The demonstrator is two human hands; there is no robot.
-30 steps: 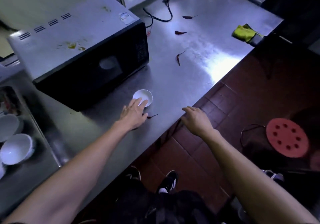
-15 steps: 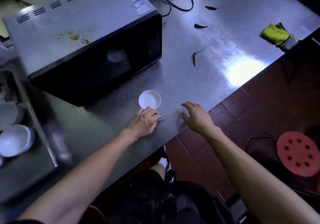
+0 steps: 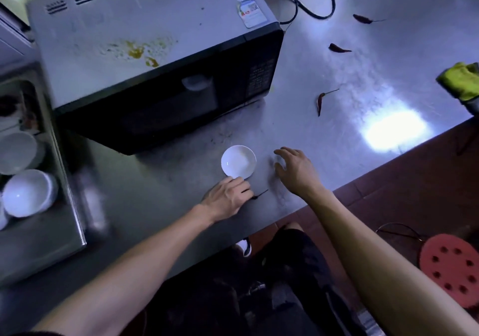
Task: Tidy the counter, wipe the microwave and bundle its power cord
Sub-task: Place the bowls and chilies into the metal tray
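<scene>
At frame centre our left hand (image 3: 228,195) pinches a chili (image 3: 259,195) off the desk (image 3: 298,117) for the dish (image 3: 238,165), right hand (image 3: 295,171) spread empty.

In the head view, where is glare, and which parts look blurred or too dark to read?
Head view: strong white glare on the steel counter near its right edge; motion blur smears the sink rim on the left; the microwave door is nearly black, with only a pale reflection; overall a dim bluish cast.
</scene>
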